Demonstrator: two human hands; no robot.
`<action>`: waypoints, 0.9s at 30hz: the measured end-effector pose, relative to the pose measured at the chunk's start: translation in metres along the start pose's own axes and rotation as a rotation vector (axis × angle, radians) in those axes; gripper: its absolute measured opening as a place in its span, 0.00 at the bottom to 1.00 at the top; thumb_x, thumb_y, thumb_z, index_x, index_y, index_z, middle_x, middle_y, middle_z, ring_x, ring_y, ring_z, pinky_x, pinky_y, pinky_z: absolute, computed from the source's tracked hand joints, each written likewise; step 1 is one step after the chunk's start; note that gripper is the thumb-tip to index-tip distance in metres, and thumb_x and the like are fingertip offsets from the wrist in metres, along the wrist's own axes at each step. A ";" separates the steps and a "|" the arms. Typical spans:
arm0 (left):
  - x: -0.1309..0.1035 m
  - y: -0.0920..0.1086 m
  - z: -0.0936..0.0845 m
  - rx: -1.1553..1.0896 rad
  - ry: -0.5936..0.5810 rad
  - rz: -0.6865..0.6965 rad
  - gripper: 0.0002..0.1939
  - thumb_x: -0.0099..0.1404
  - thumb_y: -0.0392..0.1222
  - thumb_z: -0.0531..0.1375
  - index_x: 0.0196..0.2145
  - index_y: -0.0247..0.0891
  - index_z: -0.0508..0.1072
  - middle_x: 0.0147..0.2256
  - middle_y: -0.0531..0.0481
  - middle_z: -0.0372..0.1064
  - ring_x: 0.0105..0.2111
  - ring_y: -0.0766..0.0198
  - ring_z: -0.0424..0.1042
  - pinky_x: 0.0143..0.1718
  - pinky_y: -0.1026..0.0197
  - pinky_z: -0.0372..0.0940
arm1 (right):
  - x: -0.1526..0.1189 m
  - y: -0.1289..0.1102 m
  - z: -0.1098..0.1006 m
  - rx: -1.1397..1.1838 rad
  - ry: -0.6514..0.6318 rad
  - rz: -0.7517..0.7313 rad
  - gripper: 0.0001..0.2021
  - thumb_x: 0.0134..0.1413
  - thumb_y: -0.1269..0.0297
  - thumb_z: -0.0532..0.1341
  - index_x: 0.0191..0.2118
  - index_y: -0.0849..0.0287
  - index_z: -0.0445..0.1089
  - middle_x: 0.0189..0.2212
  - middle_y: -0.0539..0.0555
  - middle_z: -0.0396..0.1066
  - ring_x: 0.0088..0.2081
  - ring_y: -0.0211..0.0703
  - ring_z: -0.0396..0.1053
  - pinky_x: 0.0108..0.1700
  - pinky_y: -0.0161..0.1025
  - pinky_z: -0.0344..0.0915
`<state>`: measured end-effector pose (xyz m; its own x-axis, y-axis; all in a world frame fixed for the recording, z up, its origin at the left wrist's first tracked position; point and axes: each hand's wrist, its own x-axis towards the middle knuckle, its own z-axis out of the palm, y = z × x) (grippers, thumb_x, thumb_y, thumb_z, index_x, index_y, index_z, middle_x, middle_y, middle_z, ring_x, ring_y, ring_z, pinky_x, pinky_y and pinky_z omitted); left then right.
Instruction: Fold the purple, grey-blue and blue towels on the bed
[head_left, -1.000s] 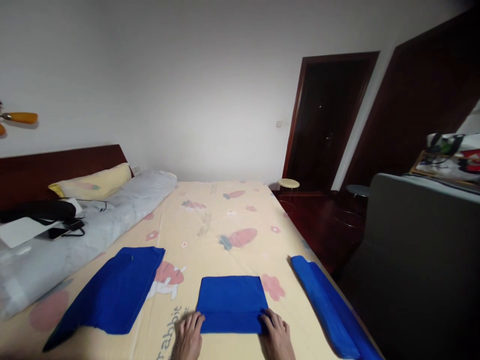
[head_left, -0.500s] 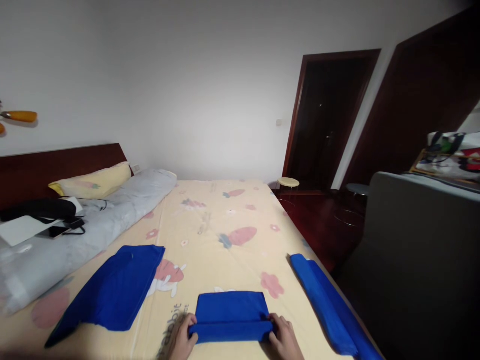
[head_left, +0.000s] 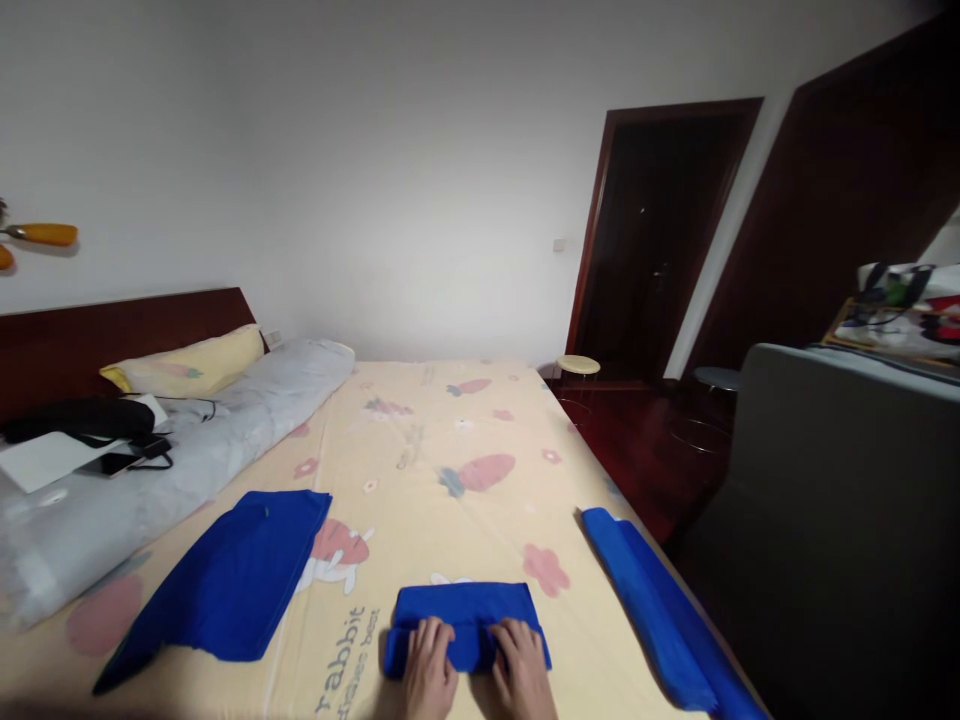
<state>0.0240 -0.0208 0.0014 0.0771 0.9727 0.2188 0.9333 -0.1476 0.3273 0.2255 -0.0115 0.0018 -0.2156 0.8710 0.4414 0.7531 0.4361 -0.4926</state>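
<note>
A blue cloth, partly rolled or folded up from its near side, lies on the bed sheet at the front middle. My left hand presses on the left half of the thick near roll, fingers curled over it. My right hand does the same on the right half. The undersides of both hands and the thumb tips are partly hidden. To the left lies a flat, spread blue cloth with a long pointed corner. Along the right edge of the bed lie long blue folded cloths, side by side.
The patterned bed sheet spreads under everything. At the left are a grey bedding roll, a yellow pillow, a black pouch and a phone. A dark grey panel stands beyond the bed's right side, near a round stool.
Both hands have moved inward from the two ends of the blue cloth's roll onto its top. The other cloths lie unchanged.
</note>
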 end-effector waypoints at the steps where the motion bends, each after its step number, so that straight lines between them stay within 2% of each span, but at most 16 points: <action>1: -0.001 0.006 0.011 -0.020 -0.060 -0.001 0.29 0.54 0.29 0.50 0.50 0.46 0.73 0.55 0.47 0.70 0.59 0.53 0.64 0.61 0.51 0.59 | 0.002 -0.010 0.004 0.015 -0.044 -0.028 0.16 0.55 0.68 0.54 0.48 0.49 0.68 0.45 0.52 0.72 0.44 0.47 0.68 0.47 0.46 0.62; 4: -0.001 0.012 0.033 -0.047 -0.214 -0.052 0.35 0.52 0.29 0.51 0.58 0.42 0.68 0.62 0.44 0.61 0.63 0.50 0.57 0.64 0.49 0.56 | 0.004 -0.026 0.013 0.031 -0.135 -0.048 0.18 0.52 0.68 0.56 0.50 0.49 0.68 0.46 0.52 0.72 0.45 0.48 0.68 0.47 0.45 0.61; 6: -0.002 0.006 0.032 -0.051 -0.251 -0.041 0.36 0.51 0.29 0.51 0.59 0.42 0.67 0.62 0.44 0.61 0.64 0.50 0.56 0.64 0.48 0.55 | 0.001 -0.020 0.015 0.014 -0.165 -0.052 0.21 0.51 0.68 0.56 0.52 0.49 0.67 0.49 0.53 0.72 0.47 0.50 0.68 0.48 0.46 0.61; 9: -0.006 -0.014 0.012 -0.058 -0.204 0.005 0.34 0.52 0.29 0.50 0.56 0.44 0.69 0.60 0.46 0.64 0.63 0.54 0.58 0.64 0.49 0.54 | -0.009 0.007 0.006 -0.030 -0.184 -0.035 0.23 0.52 0.69 0.54 0.55 0.49 0.66 0.53 0.54 0.71 0.51 0.51 0.68 0.51 0.47 0.60; 13: -0.017 -0.049 -0.018 -0.042 -0.091 -0.033 0.28 0.54 0.30 0.51 0.52 0.45 0.72 0.55 0.47 0.69 0.58 0.55 0.64 0.61 0.49 0.58 | -0.026 0.047 -0.016 -0.101 -0.170 0.088 0.24 0.51 0.70 0.53 0.55 0.51 0.67 0.55 0.55 0.70 0.53 0.51 0.67 0.51 0.47 0.59; 15: -0.022 -0.064 -0.027 -0.029 -0.065 -0.054 0.27 0.54 0.31 0.52 0.50 0.46 0.72 0.53 0.48 0.70 0.57 0.55 0.64 0.59 0.49 0.59 | -0.033 0.061 -0.025 -0.122 -0.166 0.122 0.24 0.50 0.70 0.54 0.55 0.51 0.67 0.54 0.55 0.70 0.52 0.51 0.67 0.50 0.47 0.60; 17: -0.025 -0.069 -0.031 -0.016 -0.066 -0.074 0.27 0.53 0.31 0.52 0.50 0.45 0.72 0.54 0.48 0.70 0.57 0.54 0.64 0.58 0.49 0.59 | -0.037 0.067 -0.029 -0.132 -0.160 0.124 0.24 0.50 0.69 0.55 0.55 0.50 0.68 0.54 0.54 0.71 0.52 0.52 0.67 0.50 0.48 0.61; 20: -0.025 -0.056 -0.029 -0.027 -0.086 -0.078 0.28 0.53 0.32 0.53 0.52 0.44 0.72 0.55 0.45 0.69 0.57 0.52 0.64 0.58 0.48 0.58 | -0.035 0.059 -0.025 -0.138 -0.144 0.098 0.23 0.51 0.66 0.56 0.55 0.48 0.67 0.54 0.54 0.71 0.54 0.54 0.66 0.52 0.50 0.60; 24: -0.018 -0.009 -0.012 -0.109 -0.131 -0.017 0.30 0.52 0.31 0.52 0.53 0.44 0.71 0.56 0.44 0.67 0.58 0.52 0.63 0.60 0.48 0.55 | -0.022 0.024 -0.006 -0.114 -0.146 0.057 0.25 0.53 0.65 0.56 0.58 0.49 0.65 0.58 0.54 0.67 0.57 0.54 0.63 0.54 0.51 0.58; 27: -0.011 0.023 0.006 -0.132 -0.280 0.000 0.35 0.49 0.32 0.52 0.57 0.43 0.68 0.61 0.44 0.63 0.62 0.52 0.57 0.63 0.49 0.49 | -0.012 -0.001 0.010 -0.061 -0.215 0.006 0.24 0.53 0.65 0.56 0.57 0.47 0.65 0.58 0.53 0.67 0.56 0.53 0.64 0.55 0.50 0.58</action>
<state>0.0473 -0.0337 0.0008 0.1880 0.9815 -0.0367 0.8809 -0.1520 0.4482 0.2213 -0.0203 -0.0105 -0.3342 0.9045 0.2650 0.7895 0.4222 -0.4455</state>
